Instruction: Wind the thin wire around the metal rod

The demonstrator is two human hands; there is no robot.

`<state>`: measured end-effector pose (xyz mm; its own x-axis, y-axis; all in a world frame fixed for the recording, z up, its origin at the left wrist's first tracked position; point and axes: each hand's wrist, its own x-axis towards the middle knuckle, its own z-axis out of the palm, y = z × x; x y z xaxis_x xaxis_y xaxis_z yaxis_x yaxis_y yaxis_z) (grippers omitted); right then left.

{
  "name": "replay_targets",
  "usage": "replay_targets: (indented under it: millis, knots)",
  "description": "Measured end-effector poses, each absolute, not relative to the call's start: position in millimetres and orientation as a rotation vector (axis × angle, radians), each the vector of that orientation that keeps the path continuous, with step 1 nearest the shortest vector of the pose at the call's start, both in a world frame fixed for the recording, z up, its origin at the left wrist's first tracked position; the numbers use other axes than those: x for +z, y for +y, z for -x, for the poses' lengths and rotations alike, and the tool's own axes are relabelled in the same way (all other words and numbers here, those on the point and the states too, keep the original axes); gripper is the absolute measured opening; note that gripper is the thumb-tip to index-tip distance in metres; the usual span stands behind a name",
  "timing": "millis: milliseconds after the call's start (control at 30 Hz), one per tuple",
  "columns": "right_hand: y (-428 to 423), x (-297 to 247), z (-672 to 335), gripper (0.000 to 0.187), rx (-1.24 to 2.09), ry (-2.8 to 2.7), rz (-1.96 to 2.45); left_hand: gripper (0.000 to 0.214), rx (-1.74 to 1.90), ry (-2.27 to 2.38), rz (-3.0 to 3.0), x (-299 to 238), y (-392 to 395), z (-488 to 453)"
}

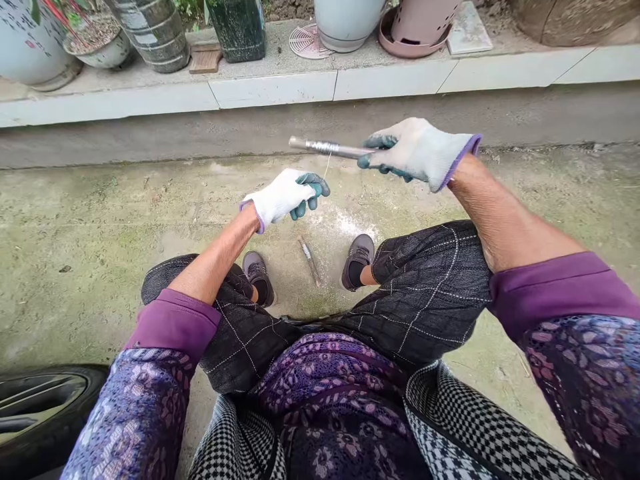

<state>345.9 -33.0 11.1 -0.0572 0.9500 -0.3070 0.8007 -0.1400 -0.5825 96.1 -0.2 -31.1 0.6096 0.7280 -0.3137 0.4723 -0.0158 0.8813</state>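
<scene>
Both my hands wear white gloves with dark green fingers. My right hand (415,152) is closed around one end of a thin grey metal rod (327,147), held level above the ground and pointing left. A fine thread (327,165) hangs from the rod down to my left hand (287,195), whose fingers are curled and pinched at its lower end. A short stick-like tool (310,261) lies on the concrete between my two shoes.
I sit low over a mossy concrete floor (100,227). A raised tiled ledge (275,87) runs across the back with several plant pots, a dark green container (239,28) and a pink pot (420,27). A black tyre-like object (35,407) lies at the lower left.
</scene>
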Motion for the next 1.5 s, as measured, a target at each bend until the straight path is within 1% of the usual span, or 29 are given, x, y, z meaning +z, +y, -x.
replay_targets:
  millis: [100, 200, 267, 333, 400, 433, 500, 567, 600, 633, 733, 800, 900, 1000, 1067, 1100, 1167, 1233, 1267, 1300, 1367, 1433, 1500]
  knots:
    - [-44, 24, -345, 0.030, 1.225, -1.650, 1.637, 0.022, 0.294, 0.953, -1.624, -37, 4, -95]
    - [-53, 33, -350, 0.036, 1.464, -1.676, 1.372, 0.019, 0.271, 0.955, -1.620, -40, 8, -92]
    - [-55, 32, -351, 0.047, 1.608, -1.848, 1.346, 0.014, 0.269, 0.974, -1.656, -38, 11, -89]
    - [-54, 26, -349, 0.051, 1.698, -2.058, 1.456, 0.014, 0.316, 1.009, -1.687, -34, 14, -87]
    - [-51, 16, -343, 0.042, 1.628, -2.291, 1.668, 0.016, 0.365, 1.059, -1.695, -30, 16, -86]
    - [-48, 11, -340, 0.035, 1.497, -2.411, 1.794, 0.016, 0.372, 1.085, -1.692, -27, 15, -86]
    - [-40, 3, -336, 0.021, 1.089, -2.562, 2.015, 0.015, 0.338, 1.110, -1.694, -25, 10, -88]
    - [-33, 1, -338, 0.016, 0.747, -2.503, 2.120, 0.014, 0.268, 1.084, -1.692, -26, 3, -92]
    - [-31, 2, -340, 0.017, 0.699, -2.393, 2.132, 0.014, 0.239, 1.063, -1.685, -27, 0, -93]
    - [-31, 4, -342, 0.020, 0.730, -2.236, 2.112, 0.014, 0.218, 1.039, -1.677, -30, -2, -95]
    - [-36, 16, -348, 0.026, 1.054, -1.789, 1.855, 0.017, 0.211, 0.992, -1.669, -38, -1, -96]
    - [-43, 23, -349, 0.031, 1.271, -1.670, 1.643, 0.019, 0.232, 0.966, -1.672, -41, 4, -94]
    - [-50, 28, -350, 0.043, 1.541, -1.762, 1.454, 0.018, 0.274, 0.958, -1.676, -39, 10, -90]
    - [-50, 20, -351, 0.051, 1.682, -2.022, 1.456, 0.014, 0.358, 1.019, -1.695, -30, 14, -87]
    - [-46, 11, -350, 0.046, 1.611, -2.223, 1.598, 0.015, 0.425, 1.064, -1.710, -23, 16, -87]
    - [-43, 6, -349, 0.042, 1.505, -2.317, 1.698, 0.016, 0.439, 1.083, -1.715, -21, 15, -88]
    - [-37, 0, -347, 0.032, 1.184, -2.444, 1.906, 0.017, 0.407, 1.111, -1.718, -19, 13, -90]
    - [-31, -2, -347, 0.028, 0.827, -2.451, 2.056, 0.016, 0.329, 1.096, -1.706, -22, 8, -94]
    - [-29, 0, -348, 0.028, 0.712, -2.406, 2.101, 0.016, 0.296, 1.076, -1.695, -25, 6, -95]
    - [-28, 2, -349, 0.030, 0.671, -2.319, 2.122, 0.015, 0.269, 1.052, -1.683, -29, 3, -96]
    - [-29, 8, -351, 0.034, 0.796, -2.078, 2.055, 0.015, 0.238, 1.011, -1.664, -36, 1, -97]
    - [-33, 14, -353, 0.035, 1.057, -1.869, 1.849, 0.015, 0.235, 1.002, -1.651, -40, 1, -96]
    - [-39, 18, -354, 0.037, 1.281, -1.778, 1.605, 0.015, 0.242, 1.010, -1.643, -40, 3, -95]
